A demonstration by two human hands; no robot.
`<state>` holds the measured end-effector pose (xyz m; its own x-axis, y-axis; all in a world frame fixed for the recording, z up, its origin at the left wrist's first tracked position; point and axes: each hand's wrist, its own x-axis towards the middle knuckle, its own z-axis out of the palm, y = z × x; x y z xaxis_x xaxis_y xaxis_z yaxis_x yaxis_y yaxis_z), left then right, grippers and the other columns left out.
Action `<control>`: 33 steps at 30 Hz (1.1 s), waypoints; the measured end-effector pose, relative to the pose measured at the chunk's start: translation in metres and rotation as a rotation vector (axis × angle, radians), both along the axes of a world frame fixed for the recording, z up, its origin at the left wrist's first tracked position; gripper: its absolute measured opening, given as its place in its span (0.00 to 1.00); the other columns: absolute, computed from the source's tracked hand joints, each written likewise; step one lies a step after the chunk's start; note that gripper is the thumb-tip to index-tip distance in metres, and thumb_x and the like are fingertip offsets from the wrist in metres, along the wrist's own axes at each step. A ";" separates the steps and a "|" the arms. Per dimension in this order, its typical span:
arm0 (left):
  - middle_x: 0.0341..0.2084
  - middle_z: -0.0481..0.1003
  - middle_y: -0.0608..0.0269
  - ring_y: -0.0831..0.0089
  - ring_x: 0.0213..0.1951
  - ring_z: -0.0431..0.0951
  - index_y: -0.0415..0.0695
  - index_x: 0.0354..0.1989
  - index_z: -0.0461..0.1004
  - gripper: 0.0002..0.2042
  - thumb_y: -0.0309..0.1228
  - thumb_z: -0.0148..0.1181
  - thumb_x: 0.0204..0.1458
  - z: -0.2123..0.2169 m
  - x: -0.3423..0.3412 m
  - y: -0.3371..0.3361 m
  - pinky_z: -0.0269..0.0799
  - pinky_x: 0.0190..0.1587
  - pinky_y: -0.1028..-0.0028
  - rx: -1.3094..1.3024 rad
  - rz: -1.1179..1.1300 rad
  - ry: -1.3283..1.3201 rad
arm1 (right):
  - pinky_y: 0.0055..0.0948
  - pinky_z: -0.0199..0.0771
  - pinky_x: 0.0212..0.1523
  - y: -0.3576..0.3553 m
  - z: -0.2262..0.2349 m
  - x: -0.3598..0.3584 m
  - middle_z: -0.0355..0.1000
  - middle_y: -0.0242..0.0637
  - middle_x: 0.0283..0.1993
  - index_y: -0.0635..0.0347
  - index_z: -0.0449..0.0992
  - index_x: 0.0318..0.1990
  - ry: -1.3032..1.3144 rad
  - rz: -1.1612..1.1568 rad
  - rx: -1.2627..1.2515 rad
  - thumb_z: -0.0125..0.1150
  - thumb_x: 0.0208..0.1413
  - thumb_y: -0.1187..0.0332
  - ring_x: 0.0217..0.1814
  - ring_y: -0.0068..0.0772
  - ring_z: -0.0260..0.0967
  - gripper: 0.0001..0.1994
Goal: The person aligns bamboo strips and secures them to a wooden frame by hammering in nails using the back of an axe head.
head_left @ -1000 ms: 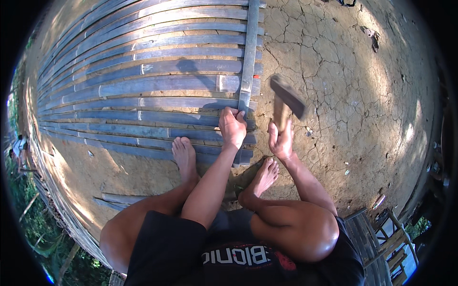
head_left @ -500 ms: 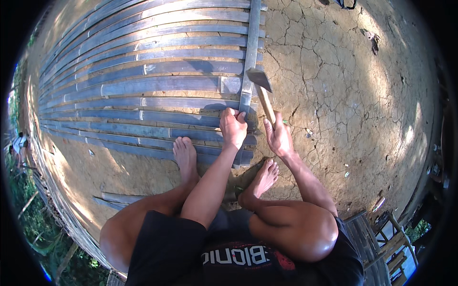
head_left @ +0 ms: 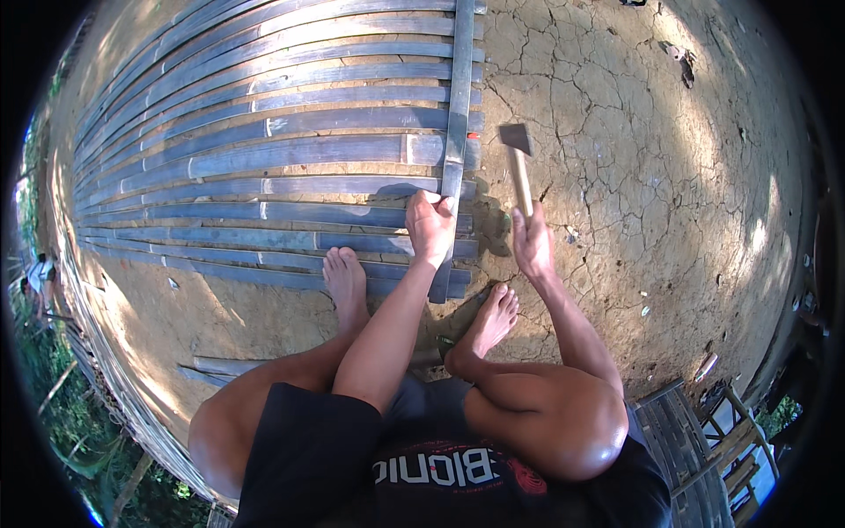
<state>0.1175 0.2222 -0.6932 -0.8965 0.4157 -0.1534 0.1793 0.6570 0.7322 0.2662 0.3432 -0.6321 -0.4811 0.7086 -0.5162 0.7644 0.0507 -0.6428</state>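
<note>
My right hand (head_left: 533,246) is closed round the wooden handle of a hatchet (head_left: 521,180). Its dark, flared head is raised over the bare soil, right of the bamboo panel. My left hand (head_left: 430,233) has its fingers curled in against the thumb, at the left edge of a long bamboo cross strip (head_left: 459,97). Whatever is between those fingers is hidden. Beneath the cross strip lie several flat, grey bamboo slats (head_left: 334,150), side by side with narrow gaps. A small red-orange thing (head_left: 473,135) shows just right of the cross strip.
My bare feet flank the panel's near right corner, the left foot (head_left: 345,280) against the nearest slats. Loose bamboo pieces (head_left: 224,365) lie by my left leg. Cracked soil (head_left: 616,176) spreads to the right. A bamboo structure (head_left: 695,449) stands at lower right.
The hatchet has swung right, away from the cross strip, and my right hand has shifted slightly right and up with it. My left hand keeps its place at the strip.
</note>
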 end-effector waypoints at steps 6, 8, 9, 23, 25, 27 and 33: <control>0.30 0.77 0.57 0.65 0.32 0.79 0.41 0.35 0.75 0.09 0.29 0.70 0.53 0.006 -0.019 -0.007 0.75 0.37 0.65 0.091 -0.093 -0.025 | 0.49 0.78 0.41 0.050 -0.026 0.070 0.74 0.53 0.39 0.61 0.63 0.65 -0.284 -0.131 0.548 0.56 0.66 0.58 0.37 0.55 0.76 0.25; 0.34 0.76 0.59 0.66 0.34 0.78 0.44 0.39 0.77 0.07 0.27 0.68 0.54 0.006 -0.031 -0.017 0.75 0.37 0.67 0.127 -0.085 0.075 | 0.50 0.70 0.57 0.044 -0.031 0.071 0.67 0.56 0.57 0.57 0.65 0.65 -0.325 -0.050 0.836 0.57 0.65 0.57 0.54 0.50 0.67 0.24; 0.33 0.75 0.59 0.66 0.34 0.78 0.44 0.41 0.76 0.09 0.25 0.67 0.53 0.012 -0.038 -0.023 0.75 0.39 0.67 0.129 -0.092 0.105 | 0.52 0.66 0.61 0.029 -0.024 0.053 0.64 0.56 0.61 0.58 0.67 0.63 -0.361 -0.025 0.942 0.57 0.65 0.57 0.59 0.48 0.63 0.23; 0.53 0.66 0.49 0.48 0.56 0.70 0.47 0.54 0.73 0.20 0.26 0.66 0.51 0.020 -0.060 -0.027 0.70 0.57 0.55 -0.118 -0.468 0.203 | 0.49 0.71 0.58 -0.086 -0.021 -0.042 0.79 0.55 0.43 0.67 0.67 0.49 -0.182 0.460 0.113 0.65 0.52 0.38 0.52 0.54 0.77 0.36; 0.53 0.66 0.48 0.47 0.56 0.70 0.47 0.54 0.73 0.20 0.26 0.66 0.52 0.022 -0.059 -0.029 0.71 0.57 0.55 -0.106 -0.488 0.205 | 0.50 0.68 0.61 -0.088 -0.018 -0.042 0.79 0.54 0.44 0.67 0.67 0.49 -0.190 0.446 0.055 0.65 0.53 0.40 0.52 0.54 0.77 0.35; 0.54 0.65 0.48 0.46 0.56 0.70 0.47 0.55 0.72 0.20 0.27 0.66 0.52 0.021 -0.062 -0.027 0.71 0.56 0.55 -0.063 -0.507 0.198 | 0.50 0.68 0.59 -0.084 -0.015 -0.044 0.79 0.54 0.45 0.67 0.67 0.50 -0.221 0.450 0.024 0.65 0.53 0.42 0.52 0.54 0.77 0.34; 0.53 0.65 0.48 0.46 0.55 0.70 0.47 0.54 0.72 0.21 0.26 0.66 0.51 0.021 -0.059 -0.027 0.70 0.56 0.54 -0.078 -0.490 0.220 | 0.51 0.69 0.57 -0.085 -0.019 -0.045 0.79 0.54 0.44 0.66 0.66 0.51 -0.226 0.439 0.022 0.65 0.53 0.43 0.50 0.54 0.78 0.34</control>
